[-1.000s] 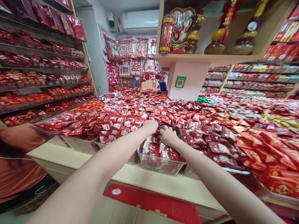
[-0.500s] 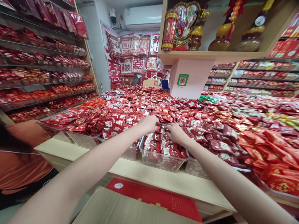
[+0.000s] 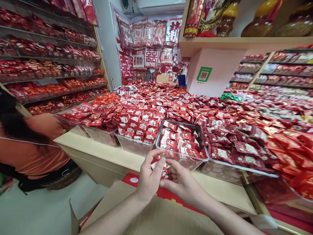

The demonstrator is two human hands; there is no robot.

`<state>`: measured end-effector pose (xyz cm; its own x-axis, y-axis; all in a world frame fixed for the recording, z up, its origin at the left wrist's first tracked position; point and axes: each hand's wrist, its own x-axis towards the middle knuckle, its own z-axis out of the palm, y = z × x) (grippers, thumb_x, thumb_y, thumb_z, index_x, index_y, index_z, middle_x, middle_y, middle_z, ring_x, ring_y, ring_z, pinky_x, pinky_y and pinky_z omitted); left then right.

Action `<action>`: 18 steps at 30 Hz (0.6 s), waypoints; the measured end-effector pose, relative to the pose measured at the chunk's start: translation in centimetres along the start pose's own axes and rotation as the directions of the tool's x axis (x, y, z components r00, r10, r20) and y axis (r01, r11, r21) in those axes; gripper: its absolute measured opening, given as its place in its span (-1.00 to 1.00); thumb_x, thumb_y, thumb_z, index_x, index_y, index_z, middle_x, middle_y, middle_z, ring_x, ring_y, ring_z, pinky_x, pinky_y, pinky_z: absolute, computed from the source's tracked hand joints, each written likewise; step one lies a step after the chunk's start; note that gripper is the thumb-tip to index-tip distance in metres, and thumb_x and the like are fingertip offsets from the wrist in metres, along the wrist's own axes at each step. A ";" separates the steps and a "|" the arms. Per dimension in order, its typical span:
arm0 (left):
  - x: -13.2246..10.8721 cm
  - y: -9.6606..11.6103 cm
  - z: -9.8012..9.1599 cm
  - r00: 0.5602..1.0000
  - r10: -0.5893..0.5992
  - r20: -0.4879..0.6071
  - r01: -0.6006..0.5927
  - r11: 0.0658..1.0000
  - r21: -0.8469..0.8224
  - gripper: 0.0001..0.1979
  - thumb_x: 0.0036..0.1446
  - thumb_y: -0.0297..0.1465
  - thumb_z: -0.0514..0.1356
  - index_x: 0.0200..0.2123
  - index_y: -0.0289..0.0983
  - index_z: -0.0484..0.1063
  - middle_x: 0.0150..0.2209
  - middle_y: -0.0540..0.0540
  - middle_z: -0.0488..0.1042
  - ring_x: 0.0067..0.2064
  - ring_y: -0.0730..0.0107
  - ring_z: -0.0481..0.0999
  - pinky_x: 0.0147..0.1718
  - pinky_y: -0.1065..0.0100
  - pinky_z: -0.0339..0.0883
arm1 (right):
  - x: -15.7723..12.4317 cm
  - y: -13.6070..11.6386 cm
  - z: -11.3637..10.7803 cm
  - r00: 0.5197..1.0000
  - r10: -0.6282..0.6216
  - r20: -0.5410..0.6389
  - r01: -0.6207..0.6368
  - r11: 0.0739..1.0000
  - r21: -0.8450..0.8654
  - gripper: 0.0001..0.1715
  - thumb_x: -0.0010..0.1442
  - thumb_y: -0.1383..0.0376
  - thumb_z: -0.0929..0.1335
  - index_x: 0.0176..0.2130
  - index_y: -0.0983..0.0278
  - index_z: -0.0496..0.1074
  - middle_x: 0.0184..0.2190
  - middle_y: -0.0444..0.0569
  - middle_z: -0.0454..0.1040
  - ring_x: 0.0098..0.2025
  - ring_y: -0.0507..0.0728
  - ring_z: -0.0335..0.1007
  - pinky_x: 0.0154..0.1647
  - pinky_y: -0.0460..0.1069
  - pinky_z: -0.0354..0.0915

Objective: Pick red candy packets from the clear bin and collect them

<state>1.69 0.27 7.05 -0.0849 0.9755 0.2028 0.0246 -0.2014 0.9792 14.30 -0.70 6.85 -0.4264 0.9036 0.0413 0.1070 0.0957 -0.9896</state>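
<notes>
Over the front edge of the counter, my left hand is closed on a small stack of red-and-white candy packets. Curled round the other side of the same packets is my right hand, its thumb and fingertips against them. How many packets there are is hidden by the fingers. Just beyond the hands stands a clear plastic bin, with rows of matching packets at its front and a dark bare part at its back.
Other bins heaped with red packets and maroon packets flank it on the counter. Below my hands is a cardboard box. A person in an orange top sits low at the left. A wooden shelf overhangs the counter.
Both hands have drawn back from the rear of the clear bin towards me, bringing candy packets with them. The view has tilted down and swung left.
</notes>
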 end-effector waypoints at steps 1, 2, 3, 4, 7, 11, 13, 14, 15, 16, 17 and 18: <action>-0.2 -0.1 -0.1 1.000 -0.007 0.023 0.007 1.000 0.004 -0.72 0.01 -0.28 0.09 -0.17 -0.22 0.28 -0.14 -0.08 0.36 -0.22 0.40 0.38 -0.30 0.46 0.27 | -0.1 0.3 0.3 1.000 0.027 -0.016 -0.026 0.997 0.066 -0.42 -0.05 0.21 0.36 -0.04 0.22 0.15 -0.46 -0.14 0.39 -0.40 0.04 0.34 -0.38 -0.05 0.28; -0.4 -0.3 -0.3 0.999 -0.022 0.048 0.022 1.000 0.002 -0.70 0.01 -0.27 0.10 -0.16 -0.22 0.27 -0.16 -0.09 0.36 -0.23 0.41 0.38 -0.31 0.47 0.26 | -0.2 0.6 0.5 0.998 0.055 -0.028 -0.051 0.991 0.127 -0.47 -0.04 0.20 0.35 -0.07 0.23 0.16 -0.47 -0.14 0.38 -0.40 0.04 0.35 -0.38 -0.05 0.28; -0.5 -0.4 -0.5 0.996 -0.052 0.076 0.053 0.999 -0.006 -0.68 -0.01 -0.27 0.11 -0.15 -0.23 0.27 -0.20 -0.08 0.37 -0.26 0.42 0.38 -0.33 0.47 0.26 | -0.2 0.8 0.5 0.996 0.081 -0.041 -0.072 0.982 0.177 -0.53 -0.03 0.19 0.34 -0.12 0.25 0.19 -0.48 -0.14 0.39 -0.42 0.03 0.35 -0.40 -0.05 0.29; -0.5 -0.6 -0.6 0.990 -0.098 0.106 0.102 0.994 -0.028 -0.66 -0.02 -0.25 0.12 -0.15 -0.24 0.27 -0.26 -0.07 0.39 -0.31 0.43 0.38 -0.37 0.47 0.26 | -0.2 1.0 0.5 0.994 0.099 -0.056 -0.085 0.973 0.214 -0.59 -0.03 0.17 0.34 -0.18 0.26 0.22 -0.48 -0.13 0.39 -0.44 0.02 0.35 -0.42 -0.05 0.29; -0.5 -1.2 -0.9 0.926 -0.290 0.240 0.331 0.931 -0.152 -0.62 -0.06 -0.17 0.13 -0.24 -0.32 0.34 -0.48 -0.03 0.39 -0.47 0.47 0.36 -0.51 0.47 0.23 | -0.4 1.5 0.5 0.988 0.111 -0.103 -0.083 0.965 0.247 -0.70 -0.02 0.13 0.33 -0.33 0.29 0.27 -0.47 -0.09 0.43 -0.46 0.02 0.36 -0.47 -0.07 0.28; -0.3 -1.7 -0.7 0.841 -0.400 0.365 0.511 0.809 -0.290 -0.62 -0.09 -0.14 0.15 -0.38 -0.37 0.39 -0.58 -0.02 0.36 -0.59 0.54 0.30 -0.64 0.50 0.15 | -1.0 2.3 0.5 0.985 0.052 -0.164 -0.014 0.974 0.227 -0.74 0.01 0.13 0.31 -0.37 0.28 0.30 -0.49 -0.08 0.46 -0.43 0.05 0.38 -0.39 -0.03 0.30; -0.2 -2.1 -0.7 0.833 -0.402 0.380 0.529 0.779 -0.337 -0.64 -0.07 -0.15 0.14 -0.37 -0.37 0.40 -0.59 -0.01 0.37 -0.61 0.56 0.29 -0.66 0.51 0.15 | -1.3 2.5 0.2 0.982 0.050 -0.182 -0.013 0.980 0.197 -0.75 0.03 0.13 0.29 -0.37 0.26 0.31 -0.50 -0.08 0.46 -0.43 0.06 0.38 -0.37 -0.02 0.31; -0.2 -2.2 -0.7 0.833 -0.395 0.387 0.529 0.772 -0.352 -0.64 -0.06 -0.16 0.14 -0.36 -0.36 0.40 -0.58 -0.01 0.37 -0.61 0.57 0.29 -0.66 0.52 0.16 | -1.4 2.5 -0.1 0.983 0.054 -0.175 -0.028 0.988 0.150 -0.76 0.04 0.13 0.28 -0.37 0.26 0.32 -0.49 -0.08 0.47 -0.44 0.06 0.38 -0.39 -0.02 0.31; -0.1 -2.4 -0.8 0.837 -0.387 0.386 0.523 0.771 -0.363 -0.65 -0.06 -0.16 0.14 -0.35 -0.36 0.40 -0.57 -0.01 0.37 -0.60 0.57 0.30 -0.66 0.52 0.16 | -1.3 2.3 -0.5 0.985 0.052 -0.164 -0.042 0.997 0.065 -0.75 0.04 0.12 0.27 -0.36 0.26 0.33 -0.49 -0.08 0.47 -0.45 0.06 0.38 -0.42 -0.03 0.31; 0.0 -2.6 -0.9 0.844 -0.384 0.373 0.516 0.772 -0.371 -0.65 -0.06 -0.17 0.14 -0.34 -0.36 0.40 -0.55 -0.02 0.38 -0.59 0.57 0.31 -0.65 0.53 0.17 | -1.1 1.9 -1.1 0.986 0.037 -0.160 -0.047 0.997 -0.057 -0.75 0.04 0.12 0.27 -0.35 0.25 0.34 -0.50 -0.08 0.47 -0.47 0.06 0.38 -0.44 -0.04 0.30; 0.1 -2.8 -1.0 0.852 -0.390 0.350 0.509 0.772 -0.380 -0.64 -0.07 -0.17 0.15 -0.33 -0.36 0.40 -0.53 -0.03 0.40 -0.58 0.56 0.32 -0.65 0.53 0.18 | -0.8 1.4 -1.8 0.985 0.003 -0.172 -0.039 0.978 -0.207 -0.74 0.05 0.13 0.26 -0.34 0.25 0.37 -0.49 -0.07 0.47 -0.46 0.06 0.38 -0.44 -0.04 0.30; 0.2 -2.9 -1.1 0.855 -0.404 0.324 0.510 0.768 -0.388 -0.64 -0.08 -0.17 0.16 -0.32 -0.36 0.40 -0.51 -0.04 0.41 -0.56 0.55 0.33 -0.64 0.52 0.19 | -0.2 0.7 -2.7 0.978 -0.055 -0.201 -0.023 0.930 -0.367 -0.74 0.05 0.14 0.25 -0.33 0.25 0.39 -0.47 -0.06 0.47 -0.45 0.07 0.38 -0.43 -0.03 0.29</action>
<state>0.50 0.95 4.23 0.2404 0.9444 -0.2242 -0.4104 0.3082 0.8582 16.84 0.33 6.49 -0.2426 0.9624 0.1224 0.4392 0.2214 -0.8707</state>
